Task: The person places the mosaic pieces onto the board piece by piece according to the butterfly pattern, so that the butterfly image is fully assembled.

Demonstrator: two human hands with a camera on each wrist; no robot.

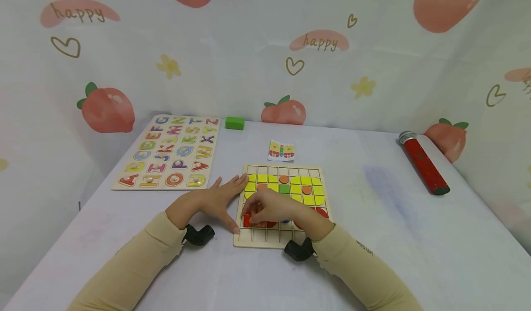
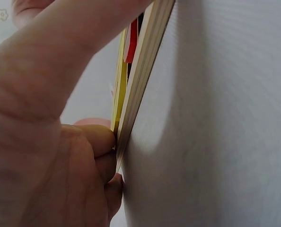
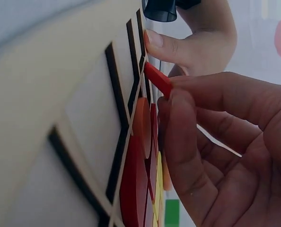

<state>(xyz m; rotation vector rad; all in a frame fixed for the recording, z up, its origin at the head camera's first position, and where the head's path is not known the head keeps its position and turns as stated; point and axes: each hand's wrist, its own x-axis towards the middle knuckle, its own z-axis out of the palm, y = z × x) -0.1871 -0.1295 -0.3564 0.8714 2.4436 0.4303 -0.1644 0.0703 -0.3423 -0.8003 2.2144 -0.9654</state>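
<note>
A wooden grid board (image 1: 265, 240) lies on the table with flat colored pieces set in it: yellow pieces (image 1: 305, 180), orange discs (image 1: 284, 179), a green square (image 1: 284, 189) and dark red pieces (image 1: 321, 213). My left hand (image 1: 215, 201) spreads along the board's left side, thumb by the lower corner and fingertips by the upper edge. Between thumb and fingers, my right hand (image 1: 274, 207) pinches a red square piece (image 3: 158, 79), tilted with one edge down at the grid's left end. That hand covers part of the middle rows.
Behind the board lies a small butterfly picture card (image 1: 282, 150). An alphabet puzzle board (image 1: 166, 152) is at the left, with a green block (image 1: 234, 123) beside its far corner. A red microphone (image 1: 424, 163) lies at the right, and a printed cloth (image 1: 232, 48) hangs behind.
</note>
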